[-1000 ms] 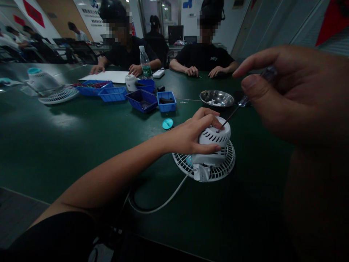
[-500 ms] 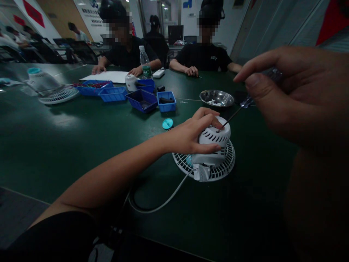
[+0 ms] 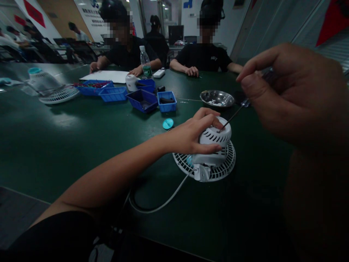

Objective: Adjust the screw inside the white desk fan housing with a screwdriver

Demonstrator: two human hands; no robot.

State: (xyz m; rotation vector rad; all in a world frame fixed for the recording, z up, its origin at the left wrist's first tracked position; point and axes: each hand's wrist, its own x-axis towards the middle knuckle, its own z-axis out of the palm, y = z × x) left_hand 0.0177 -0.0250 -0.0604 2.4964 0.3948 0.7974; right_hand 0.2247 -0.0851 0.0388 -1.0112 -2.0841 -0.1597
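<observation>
A white electric fan [image 3: 215,140] lies face down on the green table, its round grille against the tabletop and its motor housing up. My left hand [image 3: 195,133] wraps around the housing from the left, with fingers over its top and the thumb along its near side. Up at the right, my right hand [image 3: 289,91] grips a screwdriver [image 3: 234,115] by its clear handle, mostly hidden by the fingers. The slanting shaft reaches down to a hole in the top of the housing. A white cord [image 3: 169,201] loops from the fan toward the table's near edge.
Beyond the fan stands a metal bowl [image 3: 205,98] with small white parts. Several blue bins, including one with dark parts [image 3: 167,106], are left of it. A turquoise cap [image 3: 168,123] lies nearby. Another fan [image 3: 58,94] is far left. Two people sit across the table.
My right hand has turned slightly around the screwdriver handle, its fingers curling over more of it. The shaft stays at the hole, and my left hand keeps its hold on the fan.
</observation>
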